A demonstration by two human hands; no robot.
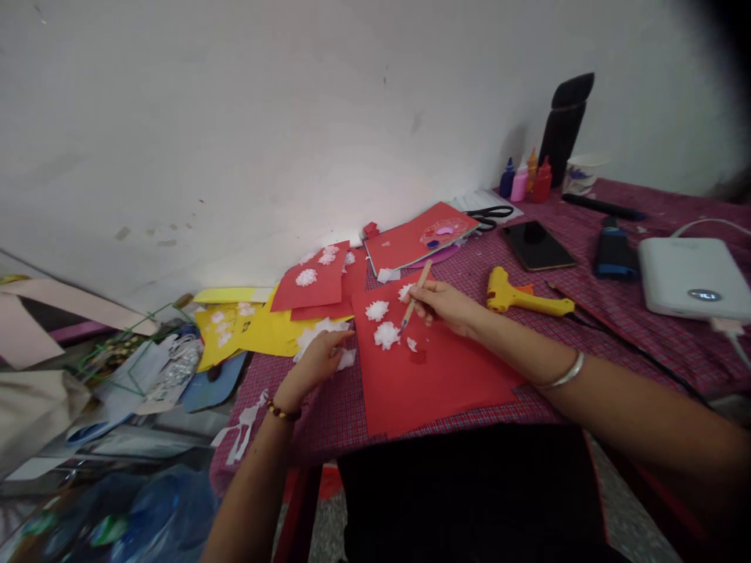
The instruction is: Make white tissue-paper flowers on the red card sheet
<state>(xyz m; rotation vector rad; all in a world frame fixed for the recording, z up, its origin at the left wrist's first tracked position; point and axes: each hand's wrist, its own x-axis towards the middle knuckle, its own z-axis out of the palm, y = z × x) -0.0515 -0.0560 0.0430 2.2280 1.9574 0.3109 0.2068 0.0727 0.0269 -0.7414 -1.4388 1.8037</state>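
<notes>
My right hand (437, 305) is closed round a light wooden stick, perhaps a brush or pencil (418, 293), its dark tip pointing down beside a white paper flower (386, 335). That flower lies on a large red sheet (431, 391), with two more white flowers above it and small white and red scraps to its right. My left hand (320, 356) rests left of the sheet, over white paper pieces (347, 359); its fingers are bent and partly spread, and I see nothing held in them.
Red sheets with flowers (310, 291) and yellow paper (267, 332) lie left. Behind is a paint palette (440, 233) near black scissors (490, 213). To the right are a yellow glue gun (516, 297), a phone (538, 244), a white power bank (695, 274) and paint bottles (531, 180).
</notes>
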